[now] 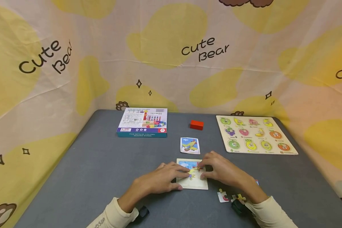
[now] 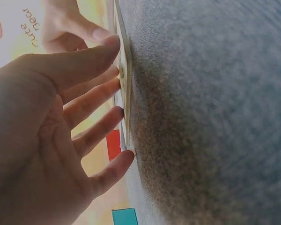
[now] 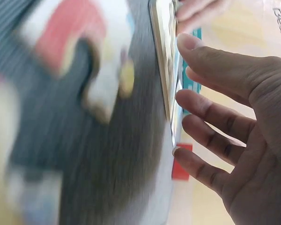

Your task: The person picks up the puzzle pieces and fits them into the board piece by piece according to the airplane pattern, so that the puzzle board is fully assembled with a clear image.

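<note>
A small jigsaw tray (image 1: 199, 184) lies on the grey table, with blue sky and yellow plane pieces fitted in its upper and middle part. My left hand (image 1: 165, 178) rests on its left side, fingers nearly straight over the pieces and thumb at the lower left edge. From the right, my right hand (image 1: 220, 169) reaches over the tray, its fingertips on pieces at the upper right and its thumb at the right rim. Its fingers look spread and loosely bent in the right wrist view. Loose jigsaw pieces (image 1: 223, 196) lie under the right forearm, blurred and large in the right wrist view.
Behind the tray lies a picture card (image 1: 190, 145) of a yellow plane. Farther back are a red block (image 1: 197, 124) and a flat teal-and-white box (image 1: 142, 123). A fruit puzzle board (image 1: 256, 134) lies at the back right. Printed cloth hangs behind the table.
</note>
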